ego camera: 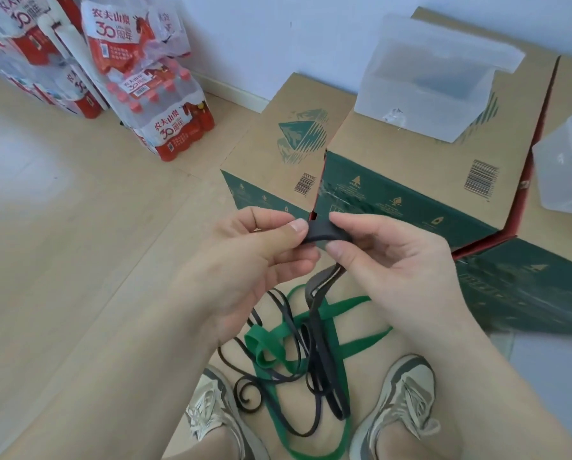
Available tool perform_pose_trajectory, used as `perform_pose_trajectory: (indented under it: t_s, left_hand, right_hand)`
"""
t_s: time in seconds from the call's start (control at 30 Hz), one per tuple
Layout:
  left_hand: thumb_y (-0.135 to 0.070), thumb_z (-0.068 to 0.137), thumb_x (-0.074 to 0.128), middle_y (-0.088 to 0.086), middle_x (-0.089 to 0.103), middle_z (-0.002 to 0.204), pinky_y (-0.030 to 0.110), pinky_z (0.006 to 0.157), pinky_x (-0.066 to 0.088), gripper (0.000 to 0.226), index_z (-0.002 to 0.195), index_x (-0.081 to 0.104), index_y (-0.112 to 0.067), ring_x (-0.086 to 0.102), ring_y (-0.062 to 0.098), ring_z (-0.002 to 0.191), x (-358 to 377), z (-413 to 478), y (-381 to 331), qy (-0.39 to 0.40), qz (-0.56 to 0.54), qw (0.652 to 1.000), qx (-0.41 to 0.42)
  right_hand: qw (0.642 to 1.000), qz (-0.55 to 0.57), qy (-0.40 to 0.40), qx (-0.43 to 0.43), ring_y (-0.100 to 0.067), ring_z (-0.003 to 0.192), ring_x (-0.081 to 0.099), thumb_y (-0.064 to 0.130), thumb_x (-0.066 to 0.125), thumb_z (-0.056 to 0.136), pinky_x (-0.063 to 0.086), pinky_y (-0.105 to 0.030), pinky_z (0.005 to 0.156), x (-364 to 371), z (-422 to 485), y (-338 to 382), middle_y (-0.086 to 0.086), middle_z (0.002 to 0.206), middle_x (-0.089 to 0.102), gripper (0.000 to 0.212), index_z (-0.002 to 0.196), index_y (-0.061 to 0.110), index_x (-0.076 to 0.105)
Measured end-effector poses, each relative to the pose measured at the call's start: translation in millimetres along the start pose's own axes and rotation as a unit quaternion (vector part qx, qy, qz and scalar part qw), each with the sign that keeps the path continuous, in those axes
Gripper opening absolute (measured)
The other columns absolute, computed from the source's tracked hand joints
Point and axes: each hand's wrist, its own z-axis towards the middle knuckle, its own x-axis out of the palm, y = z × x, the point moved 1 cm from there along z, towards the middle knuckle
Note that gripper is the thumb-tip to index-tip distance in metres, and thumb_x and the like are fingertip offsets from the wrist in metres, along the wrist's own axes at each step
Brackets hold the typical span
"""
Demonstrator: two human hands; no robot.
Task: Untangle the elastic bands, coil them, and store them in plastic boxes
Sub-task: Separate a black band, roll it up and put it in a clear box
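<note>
Both hands pinched the black elastic band (324, 231) at frame centre: the left hand (254, 260) with thumb on top, the right hand (387, 260) gripping its folded end. The rest of the band hung toward 6 o'clock and tangled with a green band (268, 346) on the pale wood floor (62, 260), between two sneakers (404, 400). At 1 o'clock a clear plastic box (420, 94), lid raised, sat on cardboard cartons (394, 154). Another plastic box (566, 167) stood at 3 o'clock. Packs of bottled water (165, 104) stood against the white wall (278, 34) at 11 o'clock.
</note>
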Motion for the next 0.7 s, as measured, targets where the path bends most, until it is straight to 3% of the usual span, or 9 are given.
perform_pose_trajectory:
  t_s: [0.1,0.2,0.3,0.4,0.47,0.57,0.7]
  left_hand:
    - [-0.019,0.097,0.069,0.005,0.080,0.088,0.031,0.078,0.064,0.013,0.106,0.070,-0.010,0.078,0.016,0.082,-1,1,9,-0.039,0.193,0.978,0.073]
    - [-0.024,0.095,0.072,-0.012,0.075,0.092,0.009,0.072,0.052,0.010,0.102,0.074,-0.031,0.071,-0.002,0.083,1,-4,13,-0.066,0.368,0.905,0.203]
    - [-0.020,0.095,0.072,-0.015,0.073,0.103,0.010,0.082,0.053,0.021,0.114,0.077,-0.027,0.070,0.000,0.093,-2,-2,16,-0.003,0.426,0.855,0.297]
    - [-0.020,0.093,0.072,-0.012,0.069,0.113,0.029,0.090,0.059,0.036,0.129,0.071,-0.024,0.070,0.008,0.101,-4,2,21,0.023,0.479,0.813,0.331]
    - [-0.012,0.091,0.075,-0.008,0.067,0.109,0.028,0.087,0.059,0.037,0.126,0.072,-0.022,0.070,0.009,0.096,-1,2,19,-0.009,0.470,0.810,0.352]
    - [-0.010,0.088,0.079,-0.010,0.069,0.097,0.016,0.082,0.056,0.033,0.117,0.072,-0.025,0.068,0.004,0.089,2,-1,11,-0.049,0.445,0.816,0.365]
    - [-0.014,0.089,0.077,-0.013,0.066,0.085,0.023,0.072,0.052,0.015,0.098,0.073,-0.025,0.063,0.006,0.078,2,-4,9,-0.068,0.471,0.795,0.377]
  right_hand:
    - [1.000,-0.001,-0.013,0.011,-0.016,0.085,0.078,0.003,0.080,0.088,0.063,-0.029,0.083,-1,2,-2,0.008,0.091,0.082,0.029,0.099,0.029,0.083]
    - [0.999,-0.043,0.007,0.012,-0.016,0.083,0.077,0.005,0.078,0.091,0.064,-0.034,0.082,2,3,-5,0.009,0.089,0.081,0.026,0.098,0.030,0.082]
    - [0.998,-0.058,0.000,0.019,-0.018,0.077,0.075,0.008,0.074,0.095,0.064,-0.039,0.078,1,4,-10,0.006,0.086,0.079,0.023,0.100,0.030,0.080]
    - [0.997,-0.072,-0.008,0.031,-0.018,0.073,0.073,0.011,0.071,0.097,0.064,-0.040,0.075,-2,6,-11,0.004,0.083,0.079,0.017,0.103,0.025,0.078]
    - [0.997,-0.072,0.007,0.041,-0.017,0.072,0.074,0.012,0.069,0.099,0.065,-0.041,0.074,-5,5,-10,0.004,0.083,0.079,0.016,0.105,0.025,0.076]
    - [0.995,-0.051,0.049,0.066,-0.018,0.076,0.076,0.009,0.065,0.101,0.065,-0.048,0.077,-8,4,-8,0.000,0.085,0.080,0.017,0.107,0.023,0.072]
    - [0.990,-0.020,0.108,0.089,-0.029,0.086,0.077,0.015,0.075,0.095,0.061,-0.052,0.091,-6,0,-5,-0.002,0.089,0.081,0.023,0.112,0.028,0.067]
